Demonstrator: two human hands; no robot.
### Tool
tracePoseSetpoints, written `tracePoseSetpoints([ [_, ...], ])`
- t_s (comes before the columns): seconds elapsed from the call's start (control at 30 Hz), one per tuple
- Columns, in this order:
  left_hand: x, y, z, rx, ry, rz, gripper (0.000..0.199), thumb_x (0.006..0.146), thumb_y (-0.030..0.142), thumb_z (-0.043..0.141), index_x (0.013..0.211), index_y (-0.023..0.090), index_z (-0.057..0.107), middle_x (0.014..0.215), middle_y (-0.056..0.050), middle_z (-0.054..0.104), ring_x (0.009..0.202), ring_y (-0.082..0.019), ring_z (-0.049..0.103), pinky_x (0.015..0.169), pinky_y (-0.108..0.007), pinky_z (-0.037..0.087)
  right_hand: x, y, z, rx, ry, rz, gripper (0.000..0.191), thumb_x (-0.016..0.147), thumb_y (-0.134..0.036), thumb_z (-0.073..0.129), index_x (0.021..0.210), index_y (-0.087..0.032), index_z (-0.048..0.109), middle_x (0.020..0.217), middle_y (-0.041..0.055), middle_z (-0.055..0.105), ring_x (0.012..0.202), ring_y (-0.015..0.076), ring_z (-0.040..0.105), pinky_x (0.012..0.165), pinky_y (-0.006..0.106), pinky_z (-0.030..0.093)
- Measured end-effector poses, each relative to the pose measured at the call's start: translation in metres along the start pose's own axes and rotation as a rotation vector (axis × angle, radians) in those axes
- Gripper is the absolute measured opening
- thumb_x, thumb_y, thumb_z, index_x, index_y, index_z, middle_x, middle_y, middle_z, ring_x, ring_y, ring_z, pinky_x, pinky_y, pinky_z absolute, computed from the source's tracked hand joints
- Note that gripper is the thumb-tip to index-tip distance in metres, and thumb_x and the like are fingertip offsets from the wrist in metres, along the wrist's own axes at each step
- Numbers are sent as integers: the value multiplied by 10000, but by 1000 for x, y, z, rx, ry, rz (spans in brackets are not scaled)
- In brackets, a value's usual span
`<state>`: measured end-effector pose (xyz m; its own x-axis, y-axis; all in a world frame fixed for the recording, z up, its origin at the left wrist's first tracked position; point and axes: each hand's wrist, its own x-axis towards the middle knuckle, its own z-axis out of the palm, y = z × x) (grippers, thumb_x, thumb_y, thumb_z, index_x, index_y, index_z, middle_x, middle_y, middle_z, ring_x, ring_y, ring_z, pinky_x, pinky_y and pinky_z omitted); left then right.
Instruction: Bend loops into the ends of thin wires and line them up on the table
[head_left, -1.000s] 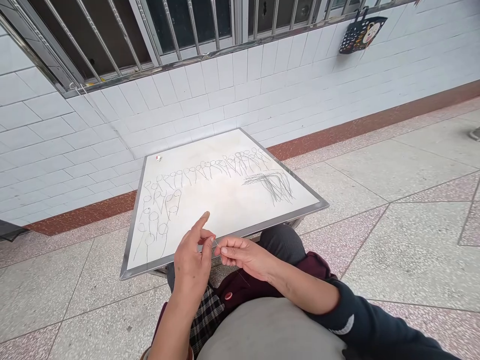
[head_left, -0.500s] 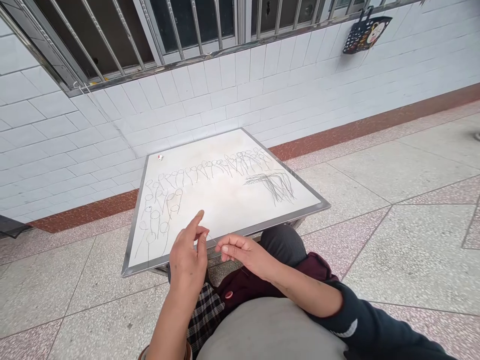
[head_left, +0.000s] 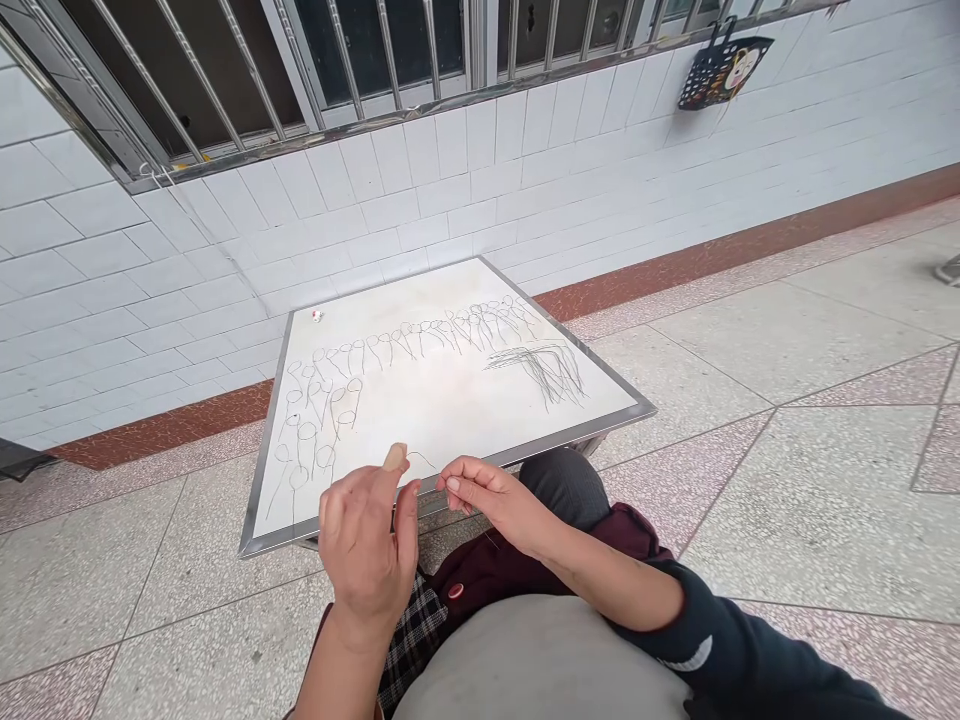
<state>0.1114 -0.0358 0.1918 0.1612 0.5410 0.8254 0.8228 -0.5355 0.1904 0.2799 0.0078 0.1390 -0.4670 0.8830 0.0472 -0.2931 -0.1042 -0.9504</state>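
Observation:
My right hand (head_left: pixel 487 497) is closed in a pinch on a thin dark strand (head_left: pixel 421 456), which arcs from its fingertips toward my left hand. My left hand (head_left: pixel 367 525) stands over the near table edge, thumb and index finger apart. A tan cover (head_left: pixel 395 457) sits on its index fingertip. The white table (head_left: pixel 442 410) with a metal rim lies in front of me. Many looped strands (head_left: pixel 390 345) with round heads and loose tails spread in a row across it and down its left side. A loose pile of dark strands (head_left: pixel 544 370) lies at the right.
A small white and red object (head_left: pixel 317 316) is at the table's far left corner. The tiled wall (head_left: pixel 450 215) and a barred window (head_left: pixel 360 60) stand behind. A dark perforated basket (head_left: pixel 721 72) hangs at the upper right. My knee (head_left: pixel 566 488) is under the near edge.
My left hand has moved slightly left and down, and its thumb and finger have parted. My right hand keeps its pinch nearly in place. The strand between them now shows as an arc.

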Motion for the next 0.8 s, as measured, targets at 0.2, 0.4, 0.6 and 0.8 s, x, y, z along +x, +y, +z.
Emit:
tracePoseSetpoints([
  [0.2,-46,4,10,-411,-116,-303,392,817,89,579,1159,270,641,884,-36,701,719,-162,607,666,-283,470,2,-4,-6,28,69,-79,218,886,-399,574,901,-190,634,710,-17,569,678,100,477,637,231,358],
  [0.4,-36,-7,34,-973,-175,-1029,463,769,259,696,1220,242,589,933,-52,678,921,-179,608,858,-321,457,0,0,-3,-44,-18,-43,233,898,-401,550,910,-183,630,714,-13,569,672,105,481,645,241,368],
  [0.6,-20,3,43,-1176,37,-1090,508,738,200,724,1223,247,584,829,-1,651,788,-123,596,797,-269,463,-1,3,4,-181,-33,-64,203,891,-369,541,889,-178,611,753,-7,573,729,119,521,726,264,406],
  [0.8,-18,9,43,-1150,109,-1099,433,789,223,684,1212,227,592,786,7,644,763,-115,596,789,-263,459,1,5,8,-234,-4,-48,100,849,-261,525,824,-186,587,732,-16,562,693,115,507,676,251,401],
])
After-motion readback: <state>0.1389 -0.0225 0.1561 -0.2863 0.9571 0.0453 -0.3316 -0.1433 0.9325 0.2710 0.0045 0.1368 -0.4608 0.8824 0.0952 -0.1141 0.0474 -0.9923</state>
